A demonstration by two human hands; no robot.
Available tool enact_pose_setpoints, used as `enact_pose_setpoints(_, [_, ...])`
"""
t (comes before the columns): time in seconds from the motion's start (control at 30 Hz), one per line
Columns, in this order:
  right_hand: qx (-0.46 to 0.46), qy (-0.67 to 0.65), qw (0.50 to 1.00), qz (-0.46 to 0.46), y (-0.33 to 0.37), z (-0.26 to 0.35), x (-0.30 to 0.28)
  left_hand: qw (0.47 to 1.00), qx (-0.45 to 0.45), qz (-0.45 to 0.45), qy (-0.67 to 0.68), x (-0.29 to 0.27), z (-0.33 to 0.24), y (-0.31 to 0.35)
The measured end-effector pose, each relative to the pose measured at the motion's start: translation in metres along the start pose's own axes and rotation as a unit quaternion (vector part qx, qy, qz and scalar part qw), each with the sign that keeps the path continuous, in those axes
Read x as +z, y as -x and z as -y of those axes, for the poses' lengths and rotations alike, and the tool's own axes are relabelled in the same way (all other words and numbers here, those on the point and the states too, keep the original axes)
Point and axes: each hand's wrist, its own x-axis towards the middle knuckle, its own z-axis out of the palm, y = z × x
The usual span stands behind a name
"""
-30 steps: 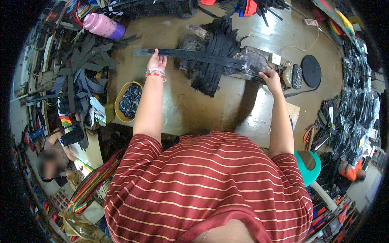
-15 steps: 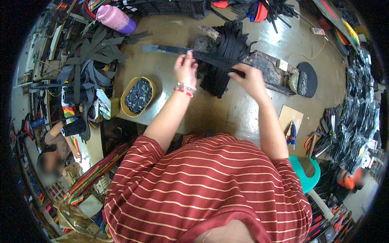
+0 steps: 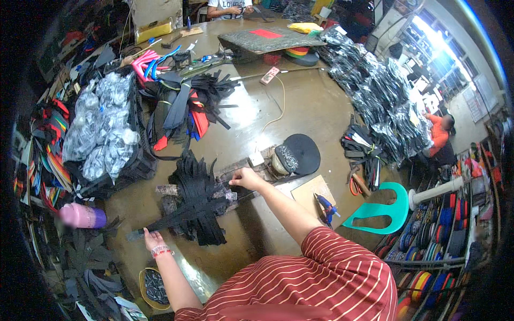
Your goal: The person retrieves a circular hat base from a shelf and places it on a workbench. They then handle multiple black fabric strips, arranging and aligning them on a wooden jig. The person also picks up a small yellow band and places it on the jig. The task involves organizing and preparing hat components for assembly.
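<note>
A long black strap (image 3: 167,219) slants across a heap of black straps (image 3: 199,184) on the table. Near the strap's left end, my left hand (image 3: 154,241) is palm up, with its fingers closed on it. The end beyond those fingers looks greyish and see-through. My right hand (image 3: 247,179) is closed, fingertips pinched together, over a dark worn board (image 3: 220,175) to the right of the heap. What those fingers hold, if anything, is too small to make out. Just below them, by the strap's right end, sits a small shiny clear piece (image 3: 231,196).
A yellow tub of small dark pieces (image 3: 143,278) stands near my left forearm. Right of the board lie a roll of black webbing (image 3: 308,153) and a blue glue gun (image 3: 325,206). A pink-purple bottle (image 3: 85,216) and a crate of plastic-wrapped goods (image 3: 140,166) stand left. Other people sit farther off.
My view has swung up and to the right, showing more of the far table. My left hand remains at the strap's left end; my right hand has moved from the strap to above the board.
</note>
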Motion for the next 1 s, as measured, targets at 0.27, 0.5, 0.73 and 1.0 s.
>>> enact_pose_setpoints(0.27, [0.084, 0.138, 0.986, -0.050, 0.052, -0.002, -0.004, 0.999, 0.042, 0.011, -0.002, -0.006, 0.002, -0.009])
enact_pose_setpoints(0.5, [-0.238, -0.016, 0.961, -0.139, 0.083, 0.120, 0.000, 0.987, 0.158, -0.005, -0.035, -0.004, -0.017, 0.095])
enact_pose_setpoints(0.73, [-0.362, -0.107, 0.899, 0.220, 0.107, 0.239, 0.028, 0.648, 0.498, 0.481, -0.317, 0.068, -0.092, 0.277])
enact_pose_setpoints(1.0, [-0.012, -0.368, 0.887, 0.279, 0.173, 0.142, 0.088, 0.818, 0.325, 0.423, -0.216, 0.161, -0.099, 0.219])
